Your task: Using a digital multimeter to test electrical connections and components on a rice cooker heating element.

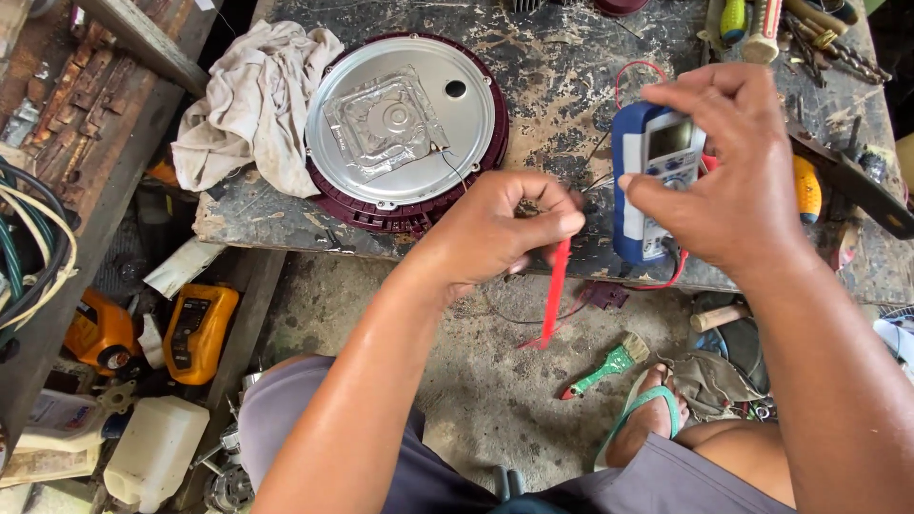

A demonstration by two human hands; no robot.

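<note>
Currently the meter (pixel 657 181) rests on the worn bench (pixel 571 86) at right; right hand (pixel 733 171) curls over it, fingers on its face, apparently at the dial. Left hand (pixel 505 228) is clenched around the red probe (pixel 554 290), whose length hangs down off the near bench edge. A red lead (pixel 640 71) loops behind the meter. The round metal plate (pixel 400 124) in its maroon housing lies far left beside a rag (pixel 252 105), untouched. Judgement: setup stage; probe not yet on any contact, no reading taken.

a scarred workbench (pixel 562 105) carries a crumpled rag (pixel 252 105), round metal lid (pixel 405 128) and scattered tools (pixel 809 38).
</note>
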